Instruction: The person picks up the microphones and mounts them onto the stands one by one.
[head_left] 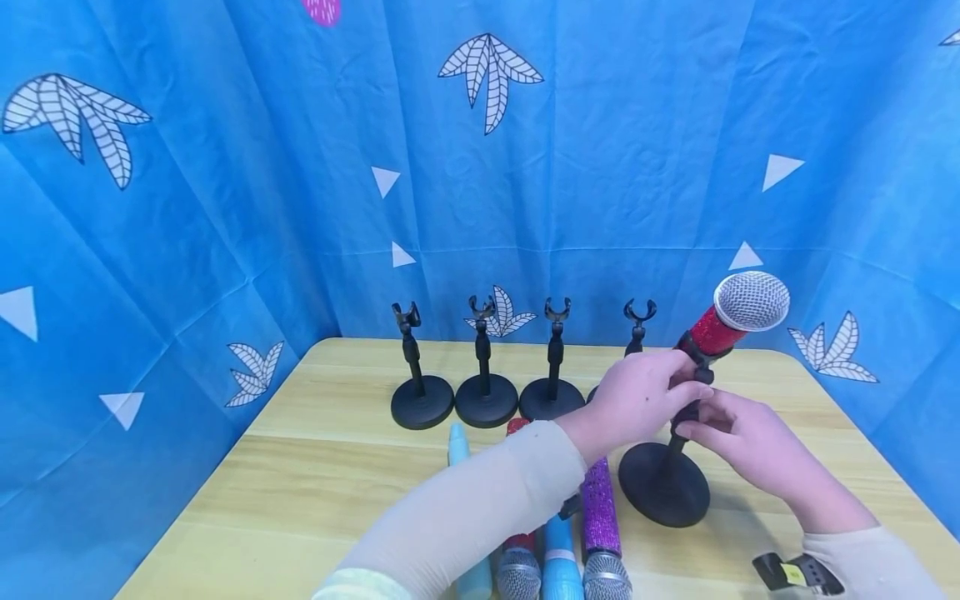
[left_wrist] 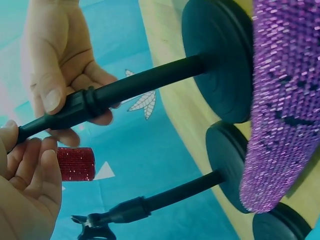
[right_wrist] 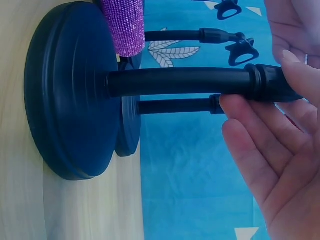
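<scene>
A black desk microphone stand [head_left: 665, 487] is upright at the right of the table, a red glittery microphone [head_left: 714, 332] with a silver mesh head tilted in its clip. My left hand [head_left: 637, 398] pinches the stand's thin neck [left_wrist: 31, 126] just below the clip. Lower down, my right hand [head_left: 753, 446] grips the collar [right_wrist: 272, 82] of the same stand, thumb on one side and fingers on the other. The red handle [left_wrist: 76, 164] shows behind my left fingers in the left wrist view. The clip itself is partly covered by my left hand.
Other black stands [head_left: 422, 402] with bare clips line the back of the table [head_left: 315, 467]. In front lie a purple glittery microphone [head_left: 600, 508], a blue one [head_left: 561, 575], a red one [head_left: 519, 571] and a pale teal one [head_left: 459, 446], partly under my left sleeve. Blue curtain [head_left: 637, 125] surrounds the table.
</scene>
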